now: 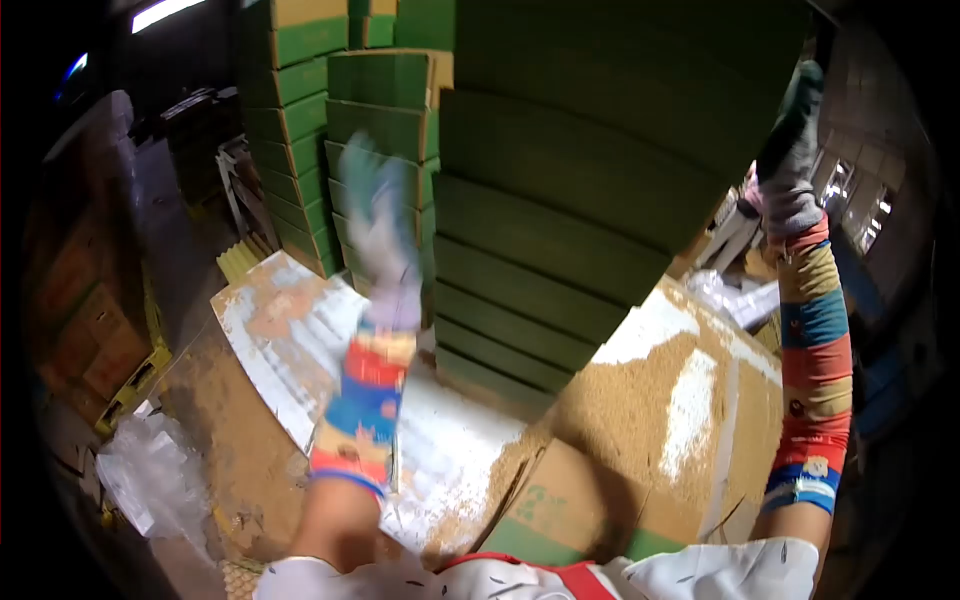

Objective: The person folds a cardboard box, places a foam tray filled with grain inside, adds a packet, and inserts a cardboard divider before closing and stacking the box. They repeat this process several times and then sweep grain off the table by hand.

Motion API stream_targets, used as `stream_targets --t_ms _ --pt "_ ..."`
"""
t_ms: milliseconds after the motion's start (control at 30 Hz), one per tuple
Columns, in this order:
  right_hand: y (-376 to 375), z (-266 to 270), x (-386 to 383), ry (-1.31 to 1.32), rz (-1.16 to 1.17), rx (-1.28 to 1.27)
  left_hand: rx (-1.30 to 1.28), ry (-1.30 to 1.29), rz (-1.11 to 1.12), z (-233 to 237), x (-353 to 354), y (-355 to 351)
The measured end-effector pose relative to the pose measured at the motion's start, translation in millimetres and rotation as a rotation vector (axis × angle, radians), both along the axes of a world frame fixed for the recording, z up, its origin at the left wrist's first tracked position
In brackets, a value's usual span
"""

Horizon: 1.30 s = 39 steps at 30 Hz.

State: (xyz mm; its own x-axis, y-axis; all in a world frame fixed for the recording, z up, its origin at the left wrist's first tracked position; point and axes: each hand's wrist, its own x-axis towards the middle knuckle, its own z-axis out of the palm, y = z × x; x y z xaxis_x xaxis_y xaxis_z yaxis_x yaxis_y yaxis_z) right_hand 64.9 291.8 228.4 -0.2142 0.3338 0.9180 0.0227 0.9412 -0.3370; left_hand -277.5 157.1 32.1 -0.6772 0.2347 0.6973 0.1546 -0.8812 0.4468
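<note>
Both hands wear pale gloves with a green palm side, above striped sleeves. My left hand (380,215) is raised left of a tall stack of dark green boxes (540,240), its fingers smeared by motion. Up at the right edge of that stack, my right hand (793,150) reaches high with its fingertips near the upper box. Whether it touches the box is not clear, and its fingers are hard to make out. The stack rises out of the top of the view.
More green and brown boxes (380,80) are stacked behind at the left. Worn board with white patches (640,400) lies below. A green and brown carton (580,500) is close to my body. Clear plastic (155,470) lies at lower left, and more plastic (735,295) at right.
</note>
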Motion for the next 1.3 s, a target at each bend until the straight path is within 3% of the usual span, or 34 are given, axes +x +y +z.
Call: stream_targets --t_ms 67,100,133,167,233,300,367,433,600,633,733,800,900,967,1067,1167,1233,1267,1300 --pt "9 -2 3 -0.063 0.013 0.158 -0.261 -0.217 -0.224 -163 2 -13" --pt "17 -1 6 -0.095 0.021 0.249 -0.432 -0.382 -0.300 -222 18 -20" --pt "31 3 7 -0.123 0.023 0.328 -0.647 -0.580 -0.436 -271 41 -26" --pt "46 13 2 -0.072 -0.130 0.336 -0.839 -0.788 -0.603 -311 62 -28" --pt "-49 0 -37 -0.011 -0.114 -0.005 -1.113 -1.118 -0.852 -363 93 -24" --pt "-57 -1 -48 0.085 -0.129 -0.034 -0.955 -1.094 -0.996 -376 104 -8" --pt "-37 -2 -11 -0.117 -0.286 0.280 -0.801 -1.080 -1.088 -374 125 20" --pt "-8 0 19 -0.140 -0.309 0.271 -0.724 -1.087 -1.080 -386 136 48" --pt "81 23 74 -0.191 -0.328 0.180 -0.755 -1.083 -0.800 -421 176 140" --pt "81 15 54 -0.054 -0.215 0.081 -0.789 -1.058 -0.730 -430 186 165" --pt "134 18 69 -0.035 -0.149 -0.107 -0.909 -0.983 -0.491 -467 215 238" --pt "180 21 70 -0.069 -0.120 -0.202 -1.016 -0.940 -0.411 -448 215 265" --pt "226 25 80 -0.069 -0.125 -0.313 -1.109 -0.973 -0.406 -372 191 277" --pt "231 17 78 -0.083 -0.162 -0.322 -0.970 -1.033 -0.358 -369 187 305" --pt "229 3 80 -0.111 -0.229 -0.327 -1.154 -0.929 -0.472 -391 180 357" --pt "224 -14 75 -0.151 -0.301 -0.315 -0.206 -1.404 -0.700 -395 177 382" --pt "220 -25 69 -0.189 -0.340 -0.307 -0.287 -1.323 -0.734 -363 156 383" --pt "219 -28 68 -0.209 -0.357 -0.310 -0.528 -1.185 -0.669 -351 143 386" --pt "216 -35 63 -0.228 -0.377 -0.298 -0.521 -1.189 -0.694 -336 144 378"
